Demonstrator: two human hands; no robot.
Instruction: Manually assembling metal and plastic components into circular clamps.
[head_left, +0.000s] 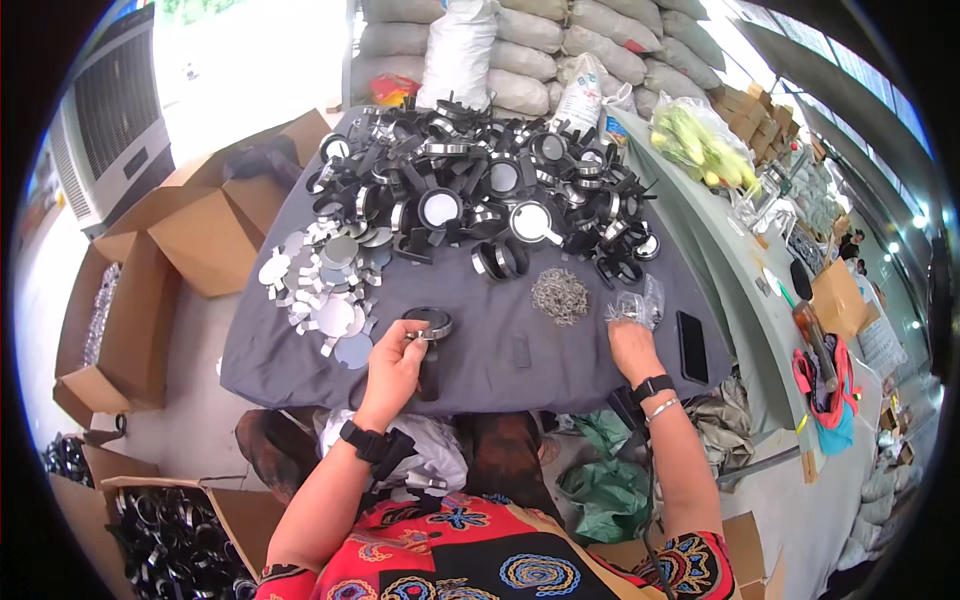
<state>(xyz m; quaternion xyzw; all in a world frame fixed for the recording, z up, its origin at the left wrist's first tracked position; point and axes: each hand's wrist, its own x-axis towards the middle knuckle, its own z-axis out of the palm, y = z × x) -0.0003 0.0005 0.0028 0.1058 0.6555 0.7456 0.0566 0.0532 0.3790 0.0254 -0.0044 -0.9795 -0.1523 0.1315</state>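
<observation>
Your left hand [392, 362] pinches a ring [428, 323] over the near table [560, 355]; your right hand [632, 340] closes on the bag [640, 305] right of the screws [560, 295]. Fitting looks underway; next needs one small piece, I judge.

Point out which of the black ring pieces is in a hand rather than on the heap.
It is the black ring piece pinched in the left hand, at the near middle of the grey cloth. All the others lie in the big heap at the far side.
</observation>
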